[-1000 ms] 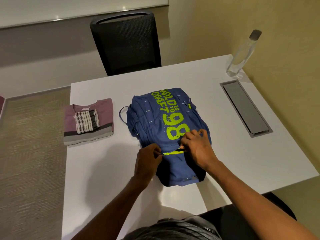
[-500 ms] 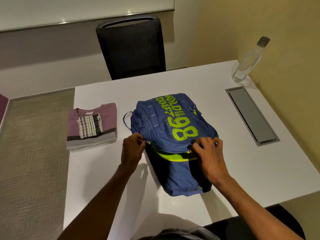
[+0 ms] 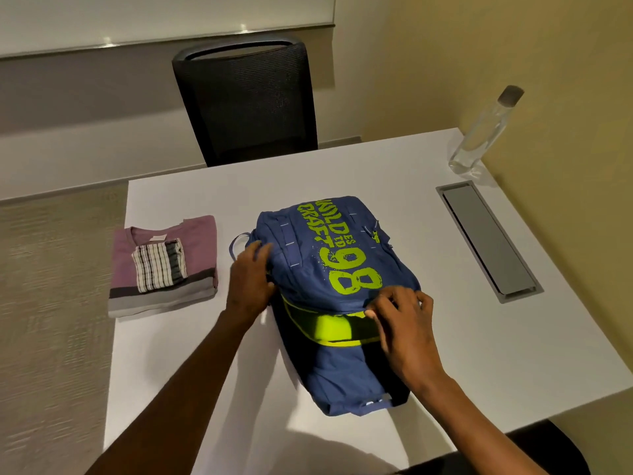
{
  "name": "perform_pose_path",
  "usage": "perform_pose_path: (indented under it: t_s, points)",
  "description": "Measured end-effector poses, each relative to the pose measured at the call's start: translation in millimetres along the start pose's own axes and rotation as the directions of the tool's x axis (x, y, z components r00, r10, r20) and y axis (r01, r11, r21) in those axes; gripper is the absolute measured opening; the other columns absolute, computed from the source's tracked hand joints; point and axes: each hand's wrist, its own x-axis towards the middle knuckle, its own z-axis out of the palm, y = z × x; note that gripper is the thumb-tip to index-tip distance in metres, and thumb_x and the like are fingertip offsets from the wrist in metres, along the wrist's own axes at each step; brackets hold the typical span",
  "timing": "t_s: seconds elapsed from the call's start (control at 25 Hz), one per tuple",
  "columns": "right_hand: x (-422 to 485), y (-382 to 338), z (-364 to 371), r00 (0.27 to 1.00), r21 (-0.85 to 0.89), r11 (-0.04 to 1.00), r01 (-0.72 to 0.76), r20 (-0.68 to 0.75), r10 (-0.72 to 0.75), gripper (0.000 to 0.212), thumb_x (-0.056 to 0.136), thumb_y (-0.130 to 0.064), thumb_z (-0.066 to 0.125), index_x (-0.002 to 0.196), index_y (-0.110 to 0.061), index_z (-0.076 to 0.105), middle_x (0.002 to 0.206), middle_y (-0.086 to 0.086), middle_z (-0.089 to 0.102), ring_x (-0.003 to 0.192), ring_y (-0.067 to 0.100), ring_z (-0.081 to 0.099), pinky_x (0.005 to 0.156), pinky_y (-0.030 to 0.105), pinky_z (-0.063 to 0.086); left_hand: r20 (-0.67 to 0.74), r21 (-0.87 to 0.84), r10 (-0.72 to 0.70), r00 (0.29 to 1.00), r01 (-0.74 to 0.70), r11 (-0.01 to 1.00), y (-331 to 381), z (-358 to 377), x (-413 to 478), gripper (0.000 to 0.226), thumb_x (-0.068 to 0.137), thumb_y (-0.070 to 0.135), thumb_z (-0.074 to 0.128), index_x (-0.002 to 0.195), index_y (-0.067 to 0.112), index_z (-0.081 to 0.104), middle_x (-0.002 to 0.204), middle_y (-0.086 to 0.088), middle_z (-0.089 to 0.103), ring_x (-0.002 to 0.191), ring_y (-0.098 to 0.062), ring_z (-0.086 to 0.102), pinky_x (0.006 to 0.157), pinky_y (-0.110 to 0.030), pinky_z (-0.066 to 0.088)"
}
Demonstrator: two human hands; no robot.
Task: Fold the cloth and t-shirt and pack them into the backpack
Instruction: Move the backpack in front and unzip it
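Note:
A blue backpack (image 3: 329, 255) with lime-green "98" print lies flat on the white table (image 3: 428, 207). Its main zip gapes open at the near side and shows lime-green lining (image 3: 330, 329). My left hand (image 3: 250, 279) grips the backpack's left side at the zip line; the zip pull is hidden under the fingers. My right hand (image 3: 402, 317) pinches the upper flap's edge at the opening. To the left lies a folded purple and grey t-shirt (image 3: 198, 248), with a small folded striped cloth (image 3: 157, 269) on top of it.
A clear water bottle (image 3: 483, 132) stands at the table's far right corner. A grey cable hatch (image 3: 488, 240) is set into the table on the right. A black mesh chair (image 3: 246, 101) stands behind the table. The carpeted floor lies to the left.
My left hand has slid from the middle of the zip round to the backpack's left side, and the opening has widened. My right hand stays on the flap's edge.

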Motion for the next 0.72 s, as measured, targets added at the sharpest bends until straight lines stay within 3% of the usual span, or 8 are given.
perform_pose_path:
  t_s: [0.08,0.16,0.28,0.36,0.44,0.56,0.64,0.72]
  points:
    - [7.0,-1.7,-1.7,1.0,0.07,0.997,-0.015,-0.006,0.016,0.013,0.105,-0.029,0.053,0.105,-0.023,0.065,0.117,-0.006,0.058,0.112,0.02,0.055,0.102,0.036,0.03,0.127,0.025,0.275,0.953,-0.28,0.96,8.5,1.5,-7.4,0.096,0.065,0.015,0.079,0.154,0.023,0.045,0.167,-0.014,0.029,0.153,-0.034,0.03,0.122,-0.053,0.022]
    - [12.4,-1.7,-1.6,1.0,0.108,0.994,0.026,0.008,-0.027,0.014,0.106,-0.031,0.051,0.105,-0.022,0.061,0.122,-0.007,0.056,0.121,0.019,0.054,0.103,0.039,0.032,0.191,-0.094,0.378,0.906,-0.366,0.926,19.0,2.9,-14.4,0.088,0.068,0.012,0.073,0.151,0.03,0.05,0.169,-0.002,0.029,0.157,-0.023,0.023,0.128,-0.052,0.01]
    - [15.5,8.2,10.3,0.991,0.066,0.993,0.093,0.093,-0.099,0.033,0.093,-0.043,0.069,0.11,-0.018,0.058,0.129,-0.002,0.057,0.132,0.02,0.05,0.107,0.042,0.032,0.161,-0.336,0.251,0.954,-0.186,0.923,34.0,-1.0,-18.1,0.071,0.066,0.01,0.056,0.133,0.031,0.067,0.147,0.006,0.059,0.14,-0.014,0.051,0.121,-0.047,0.037]
    - [13.9,23.4,24.5,0.988,-0.07,0.996,0.056,0.146,-0.045,0.055,0.077,-0.03,0.08,0.125,-0.018,0.056,0.137,0.002,0.055,0.135,0.024,0.05,0.112,0.044,0.03,0.136,-0.37,0.212,0.968,-0.149,0.917,35.3,-4.7,-16.9,0.069,0.068,0.008,0.055,0.131,0.033,0.069,0.138,0.006,0.066,0.132,-0.012,0.058,0.115,-0.043,0.044]
    - [18.1,44.3,31.8,0.982,-0.121,0.988,-0.093,0.15,0.111,0.066,0.07,-0.012,0.074,0.133,-0.02,0.056,0.141,0.003,0.054,0.134,0.026,0.052,0.113,0.046,0.028,0.114,-0.408,0.206,0.972,-0.143,0.902,35.0,-7.1,-16.8,0.065,0.073,0.003,0.06,0.131,0.03,0.069,0.134,0.004,0.067,0.127,-0.013,0.061,0.113,-0.041,0.046]
    - [33.1,81.6,33.8,0.938,0.134,0.928,-0.347,0.066,0.341,0.051,0.077,-0.01,0.055,0.124,-0.027,0.063,0.129,-0.005,0.065,0.121,0.017,0.059,0.111,0.048,0.036,0.038,-0.525,0.167,0.985,-0.122,0.842,40.8,-3.1,-20.9,0.06,0.078,-0.004,0.061,0.134,0.018,0.066,0.134,0.001,0.067,0.127,-0.012,0.06,0.113,-0.032,0.045]
    - [49.1,107.3,33.6,0.902,0.39,0.828,-0.404,0.017,0.432,0.046,0.08,-0.013,0.057,0.124,-0.021,0.069,0.125,-0.002,0.071,0.115,0.012,0.062,0.107,0.037,0.047,-0.067,-0.586,0.049,0.997,-0.079,0.806,44.5,7.2,-31.5,0.057,0.082,-0.01,0.063,0.136,0.009,0.062,0.135,-0.004,0.065,0.128,-0.008,0.059,0.111,-0.024,0.044]
    - [72.8,125.6,34.2,0.906,0.509,0.768,-0.387,0.055,0.42,0.047,0.083,-0.014,0.06,0.129,-0.016,0.069,0.128,0.001,0.071,0.118,0.011,0.064,0.104,0.024,0.048,-0.105,-0.598,-0.061,0.993,-0.014,0.801,40.2,22.6,-38.8,0.06,0.083,-0.019,0.063,0.137,0.007,0.06,0.136,-0.005,0.064,0.128,-0.006,0.058,0.111,-0.022,0.044]
